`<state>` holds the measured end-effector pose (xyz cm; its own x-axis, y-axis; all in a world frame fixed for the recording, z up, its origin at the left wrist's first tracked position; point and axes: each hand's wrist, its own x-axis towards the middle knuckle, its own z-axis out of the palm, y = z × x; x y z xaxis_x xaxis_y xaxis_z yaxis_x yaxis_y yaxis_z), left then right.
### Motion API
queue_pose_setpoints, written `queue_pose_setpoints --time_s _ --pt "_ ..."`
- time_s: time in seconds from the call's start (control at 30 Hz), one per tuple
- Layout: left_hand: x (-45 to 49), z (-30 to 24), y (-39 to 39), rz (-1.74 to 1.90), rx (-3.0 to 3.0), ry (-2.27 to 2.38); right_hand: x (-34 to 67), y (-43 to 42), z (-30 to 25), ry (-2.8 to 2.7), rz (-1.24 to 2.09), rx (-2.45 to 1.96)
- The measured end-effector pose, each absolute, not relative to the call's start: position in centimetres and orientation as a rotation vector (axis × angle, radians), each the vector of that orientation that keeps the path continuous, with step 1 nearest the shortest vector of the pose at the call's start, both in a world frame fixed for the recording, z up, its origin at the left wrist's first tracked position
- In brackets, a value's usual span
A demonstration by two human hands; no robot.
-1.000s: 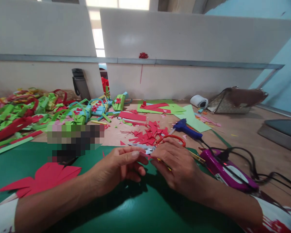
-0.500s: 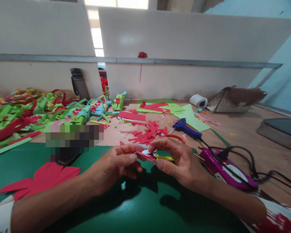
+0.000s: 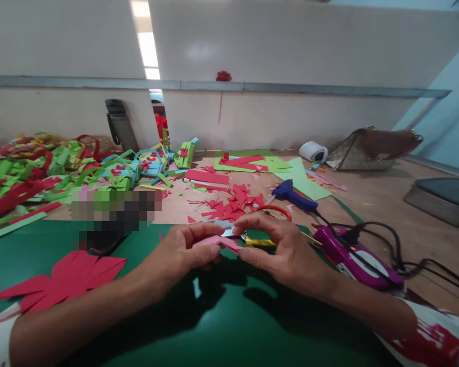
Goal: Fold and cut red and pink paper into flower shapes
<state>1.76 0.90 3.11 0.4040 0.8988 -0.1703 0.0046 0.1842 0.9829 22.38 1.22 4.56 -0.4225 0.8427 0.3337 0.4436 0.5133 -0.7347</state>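
Observation:
A small folded piece of pink paper is held between my two hands above the green mat. My left hand pinches its left part between thumb and fingers. At the other end, the thumb and fingertips of my right hand close on the paper's red edge. Just behind my fingers lies a pair of scissors with a red and yellow handle, its blades partly hidden by my hands. To the left, a red paper flower cutout rests flat near my left forearm.
Red paper scraps lie beyond my hands. A blue glue gun and a purple power strip with black cables are on the right. Green paper baskets heap at the left, near a dark bottle. A bag stands far right.
The folded paper has turned so that its pale pink face shows, bent in a shallow peak. My right fingertips have closed onto its end. The view has tipped slightly, raising things in frame.

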Motion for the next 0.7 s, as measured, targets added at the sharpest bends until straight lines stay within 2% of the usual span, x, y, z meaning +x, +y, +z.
queue_pose_setpoints --time_s 0.33,0.57,0.7 --pt "2.0 3.5 0.7 0.663 1.371 1.123 22.3 1.2 4.1 -2.167 0.485 -0.976" --pt "2.2 3.6 0.5 0.676 1.361 1.121 22.7 1.6 3.1 -2.340 0.001 -0.671" --pt "2.4 4.0 0.3 0.658 1.356 1.095 22.8 1.5 2.8 -2.410 -0.111 -0.612"
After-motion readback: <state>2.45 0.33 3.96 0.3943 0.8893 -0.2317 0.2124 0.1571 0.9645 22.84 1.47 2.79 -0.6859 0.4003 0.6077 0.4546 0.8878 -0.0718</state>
